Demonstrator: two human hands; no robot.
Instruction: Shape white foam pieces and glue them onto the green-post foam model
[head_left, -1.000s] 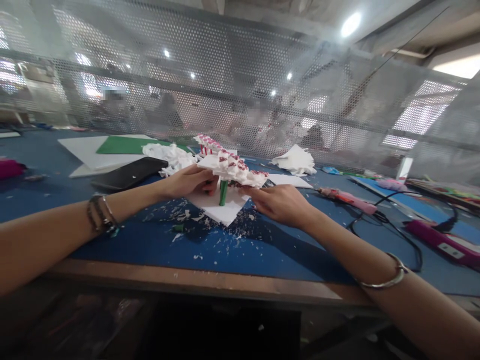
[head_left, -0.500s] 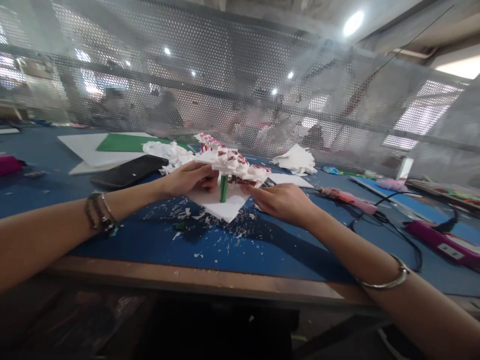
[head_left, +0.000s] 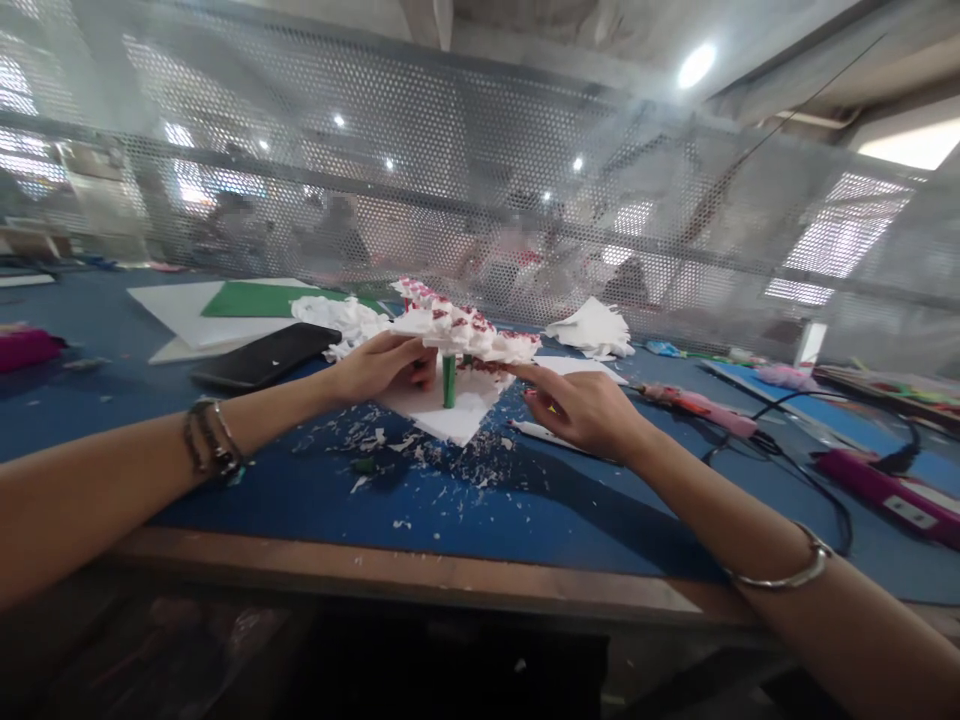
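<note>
A small white model [head_left: 465,335] with a ruffled top dotted dark red and pink stands on a white base sheet [head_left: 457,428]. A green post [head_left: 448,380] holds up its top at the front. My left hand [head_left: 386,365] grips the model's left edge, fingers curled beneath the top. With the index finger stretched out, my right hand [head_left: 581,405] touches the model's right edge; its other fingers are bent and hold nothing I can see. Below this hand lies a white pen-like tool [head_left: 551,435].
White scraps [head_left: 427,455] litter the blue tabletop [head_left: 465,520]. A black phone [head_left: 266,358], a green sheet [head_left: 251,299] and white sheets lie left. A pink glue gun [head_left: 697,408], its cable and a purple power strip [head_left: 892,495] lie right. A perforated metal screen [head_left: 465,130] rises behind.
My right hand has shifted slightly right and its index finger has straightened against the model's edge. The white pen-like tool now shows below it. My left hand stays on the model.
</note>
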